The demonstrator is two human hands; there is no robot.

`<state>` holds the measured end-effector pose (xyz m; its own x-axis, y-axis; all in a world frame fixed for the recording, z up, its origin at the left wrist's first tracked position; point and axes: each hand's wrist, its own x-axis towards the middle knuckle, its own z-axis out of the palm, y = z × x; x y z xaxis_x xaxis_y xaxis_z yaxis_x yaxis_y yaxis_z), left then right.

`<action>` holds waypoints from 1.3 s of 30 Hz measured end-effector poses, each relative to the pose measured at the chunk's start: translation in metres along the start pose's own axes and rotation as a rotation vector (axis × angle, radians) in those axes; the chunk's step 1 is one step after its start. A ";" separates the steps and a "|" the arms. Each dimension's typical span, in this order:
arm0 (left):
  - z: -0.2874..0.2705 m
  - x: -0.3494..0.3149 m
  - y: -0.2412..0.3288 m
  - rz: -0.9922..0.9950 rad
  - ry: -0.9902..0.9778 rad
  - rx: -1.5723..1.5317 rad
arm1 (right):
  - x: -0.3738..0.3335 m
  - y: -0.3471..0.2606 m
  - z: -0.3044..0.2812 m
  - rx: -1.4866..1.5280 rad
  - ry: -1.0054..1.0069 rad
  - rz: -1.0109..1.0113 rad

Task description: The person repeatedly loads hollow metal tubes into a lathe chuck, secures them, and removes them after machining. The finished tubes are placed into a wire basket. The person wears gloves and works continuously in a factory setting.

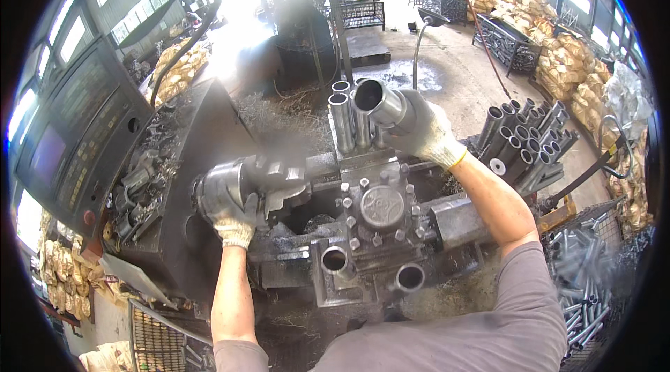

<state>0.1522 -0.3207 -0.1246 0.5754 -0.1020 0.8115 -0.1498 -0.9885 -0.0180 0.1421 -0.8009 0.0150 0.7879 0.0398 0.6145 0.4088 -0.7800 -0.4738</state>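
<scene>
Hands well apart, both in grimy work gloves. Right hand [419, 123] wrapped around a short steel tube [393, 105], held up above the lathe bed, open end facing the camera. Other steel tubes [340, 124] stand upright just left of it. Left hand [229, 211] laid against the near side of the lathe chuck [227, 179], fingers spread around the curve; can't tell if it grips anything. Bolted tool post [382, 208] sits between the forearms, round cap on top; two open tube ends [336, 259] show on its near side. Pile of tubes [527, 140] right of right forearm, mouths mostly up. More thin tubes in mesh bin [606, 222], lower right. Control panel [73, 145] far left, chip-littered ledge [143, 173] beside it.
</scene>
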 end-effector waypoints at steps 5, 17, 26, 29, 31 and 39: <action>-0.099 -0.003 0.072 -0.206 -0.315 -0.573 | -0.069 -0.147 -0.044 -0.100 0.055 -0.374; -0.147 -0.187 0.161 -1.584 -0.774 -1.571 | -0.307 -0.148 0.108 0.066 -1.176 0.577; -0.119 -0.256 0.124 -1.717 -0.686 -2.160 | -0.366 -0.091 0.141 0.511 -0.945 0.528; -0.129 -0.259 0.120 -1.671 -0.778 -2.102 | -0.334 -0.102 0.082 0.344 -1.082 0.542; -0.170 -0.226 0.129 -1.366 -0.919 -2.035 | -0.315 -0.104 -0.002 0.407 -0.937 0.622; -0.149 -0.153 0.255 -0.172 -0.389 -1.191 | -0.282 -0.058 -0.037 0.703 -0.554 0.453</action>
<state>-0.0943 -0.5406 -0.1663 0.8270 -0.2081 0.5223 -0.5623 -0.3003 0.7705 -0.1204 -0.7899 -0.1073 0.9669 0.2550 -0.0114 0.0559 -0.2550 -0.9653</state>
